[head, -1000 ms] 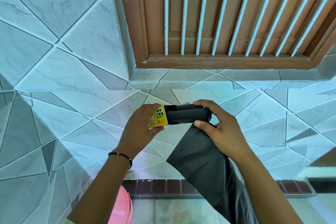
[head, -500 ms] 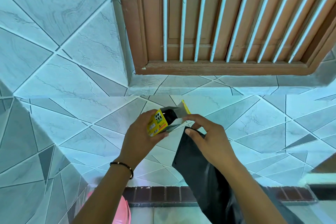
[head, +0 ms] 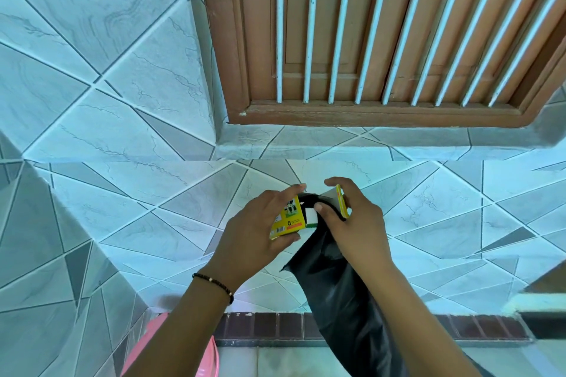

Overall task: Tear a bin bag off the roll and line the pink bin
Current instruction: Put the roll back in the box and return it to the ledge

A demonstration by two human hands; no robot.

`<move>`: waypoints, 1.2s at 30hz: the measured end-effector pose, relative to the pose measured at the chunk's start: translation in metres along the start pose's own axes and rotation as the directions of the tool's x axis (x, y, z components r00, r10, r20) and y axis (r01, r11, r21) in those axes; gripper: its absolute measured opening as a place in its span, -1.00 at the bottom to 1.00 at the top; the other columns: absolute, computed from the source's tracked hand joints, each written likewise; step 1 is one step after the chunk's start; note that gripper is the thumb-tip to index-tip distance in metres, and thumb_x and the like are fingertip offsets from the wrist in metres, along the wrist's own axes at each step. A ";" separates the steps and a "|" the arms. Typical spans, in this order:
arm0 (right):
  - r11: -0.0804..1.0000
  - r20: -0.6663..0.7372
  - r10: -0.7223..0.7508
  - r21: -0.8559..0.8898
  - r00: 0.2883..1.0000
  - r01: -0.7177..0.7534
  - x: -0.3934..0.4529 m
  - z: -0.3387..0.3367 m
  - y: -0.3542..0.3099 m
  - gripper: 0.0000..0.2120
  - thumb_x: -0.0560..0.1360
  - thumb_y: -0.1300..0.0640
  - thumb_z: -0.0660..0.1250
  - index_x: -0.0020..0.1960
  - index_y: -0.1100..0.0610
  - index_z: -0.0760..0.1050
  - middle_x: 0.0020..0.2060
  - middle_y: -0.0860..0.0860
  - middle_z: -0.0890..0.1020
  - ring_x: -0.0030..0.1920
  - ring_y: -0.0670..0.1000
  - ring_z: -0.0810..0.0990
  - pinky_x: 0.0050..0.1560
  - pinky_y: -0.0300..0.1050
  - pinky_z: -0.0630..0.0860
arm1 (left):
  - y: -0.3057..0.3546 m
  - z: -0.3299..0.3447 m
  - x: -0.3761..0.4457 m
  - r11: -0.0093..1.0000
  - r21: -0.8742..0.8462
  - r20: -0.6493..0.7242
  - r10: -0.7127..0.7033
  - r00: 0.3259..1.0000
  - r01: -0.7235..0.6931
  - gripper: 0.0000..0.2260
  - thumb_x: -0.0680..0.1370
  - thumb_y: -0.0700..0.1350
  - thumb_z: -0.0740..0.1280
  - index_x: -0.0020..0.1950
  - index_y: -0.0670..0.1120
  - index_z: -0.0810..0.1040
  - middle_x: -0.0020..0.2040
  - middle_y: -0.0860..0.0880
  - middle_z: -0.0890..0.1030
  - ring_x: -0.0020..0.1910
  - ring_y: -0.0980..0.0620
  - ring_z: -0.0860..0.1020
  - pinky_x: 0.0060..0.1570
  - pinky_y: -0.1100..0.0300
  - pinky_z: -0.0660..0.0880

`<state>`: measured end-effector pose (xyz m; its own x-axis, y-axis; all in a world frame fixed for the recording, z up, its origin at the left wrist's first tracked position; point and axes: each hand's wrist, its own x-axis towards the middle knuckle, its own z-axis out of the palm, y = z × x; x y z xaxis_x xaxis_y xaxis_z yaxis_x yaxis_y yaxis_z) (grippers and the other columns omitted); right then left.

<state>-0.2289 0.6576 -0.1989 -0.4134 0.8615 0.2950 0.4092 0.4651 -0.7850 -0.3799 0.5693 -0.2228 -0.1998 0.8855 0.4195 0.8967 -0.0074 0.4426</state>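
Left hand: our left hand [head: 260, 229] grips the yellow sleeve [head: 288, 219] of the bin-bag roll [head: 309, 203], thumb under it and fingers curled over the top.
Right hand: our right hand [head: 352, 223] pinches the other end, thumb pressed on the black plastic and fingers bent over a yellow flap [head: 342, 202] of the packaging.
Roll: a second ago we held it broadside, a long black cylinder between both hands; now it is turned end-on to us, so only a short dark stub shows between sleeve and flap.
Packaging: the flap is lifted open where earlier the wrap lay flat, so we seem to be tucking the roll back or closing it up; we cannot tell which.
Bin bag: the black bag [head: 340, 291] hangs from under our right hand down past the right forearm, loose and creased; whether it is fully torn free is hidden by the fingers.
Pink bin: the pink bin [head: 208, 361] sits low, beneath our left forearm, with only part of its rim visible and no liner on that part.
Meaning: we judge the tearing step at or near its end; opening the bag and fitting it over the rim is not yet begun.
Surroundings: tiled wall [head: 92, 101] and a barred wooden window [head: 382, 40] ahead.
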 end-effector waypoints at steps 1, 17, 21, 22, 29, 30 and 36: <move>1.000 0.003 -0.003 0.003 1.000 0.003 0.000 0.001 0.001 -0.74 0.46 0.03 0.36 0.13 -0.10 0.45 -0.34 0.06 0.56 -0.23 0.09 0.54 -0.14 -0.04 0.49 | 0.001 0.000 0.000 0.999 0.032 0.010 0.020 1.000 -0.021 -0.34 0.43 0.09 0.38 0.37 0.35 0.05 0.16 0.13 0.45 0.05 0.15 0.46 -0.10 0.21 0.53; 0.975 0.004 -0.099 0.200 0.995 0.096 -0.012 -0.002 0.006 -0.80 0.53 0.06 0.29 0.10 -0.15 0.56 -0.12 -0.13 0.63 -0.15 -0.28 0.54 -0.26 -0.43 0.36 | 0.004 0.004 0.002 0.992 -0.062 -0.047 -0.111 0.993 0.108 -0.51 0.39 0.11 0.37 0.25 0.27 0.25 0.12 0.12 0.49 0.02 0.06 0.52 -0.10 0.09 0.54; 0.981 -0.025 -0.063 0.180 0.998 0.067 -0.012 -0.003 0.007 -0.89 0.50 0.01 0.32 -0.02 -0.11 0.61 -0.12 -0.15 0.64 -0.03 -0.22 0.55 -0.18 -0.31 0.39 | 0.009 0.008 0.002 0.995 -0.010 -0.071 -0.100 0.992 0.100 -0.49 0.39 0.13 0.32 0.27 0.26 0.20 0.13 0.06 0.51 0.04 0.01 0.54 -0.15 0.10 0.54; 0.985 -0.031 -0.054 0.160 0.998 0.058 -0.012 -0.003 0.006 -0.91 0.47 -0.03 0.35 -0.04 -0.11 0.60 -0.14 -0.15 0.63 -0.05 -0.19 0.55 -0.19 -0.30 0.39 | 0.010 0.009 0.002 0.995 -0.012 -0.074 -0.101 0.992 0.100 -0.49 0.39 0.13 0.32 0.29 0.25 0.20 0.13 0.06 0.51 0.04 0.01 0.54 -0.16 0.11 0.54; 0.990 -0.081 -0.067 0.115 0.994 0.076 -0.015 0.000 0.004 -0.80 0.47 0.03 0.35 0.10 -0.08 0.57 -0.01 -0.14 0.63 -0.01 -0.19 0.53 -0.07 -0.28 0.47 | 0.020 0.010 0.002 0.971 -0.116 -0.043 -0.215 0.976 0.208 -0.29 0.36 0.09 0.46 0.32 0.26 0.06 0.16 0.12 0.53 0.03 0.03 0.56 -0.12 0.19 0.46; 0.989 -0.083 -0.079 0.117 0.993 0.088 -0.016 0.001 0.004 -0.79 0.48 0.04 0.35 0.11 -0.08 0.57 0.01 -0.14 0.63 0.00 -0.19 0.52 -0.06 -0.27 0.49 | 0.020 0.011 0.002 0.970 -0.115 -0.047 -0.220 0.974 0.213 -0.28 0.35 0.09 0.47 0.32 0.26 0.06 0.16 0.12 0.54 0.02 0.03 0.57 -0.14 0.21 0.44; 0.985 -0.054 -0.167 0.038 0.984 0.169 -0.017 0.007 0.010 -0.77 0.52 0.05 0.28 0.15 -0.03 0.59 0.05 -0.10 0.64 0.01 -0.13 0.56 -0.03 -0.23 0.50 | 0.021 0.007 0.002 0.982 -0.020 -0.056 -0.187 0.981 0.187 -0.33 0.38 0.09 0.44 0.31 0.34 0.09 0.14 0.11 0.53 0.04 0.04 0.55 -0.09 0.14 0.51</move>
<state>-0.2233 0.6467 -0.2152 -0.4312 0.7814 0.4510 0.3022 0.5961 -0.7439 -0.3586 0.5744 -0.2184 -0.3863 0.8436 0.3731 0.8354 0.1485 0.5291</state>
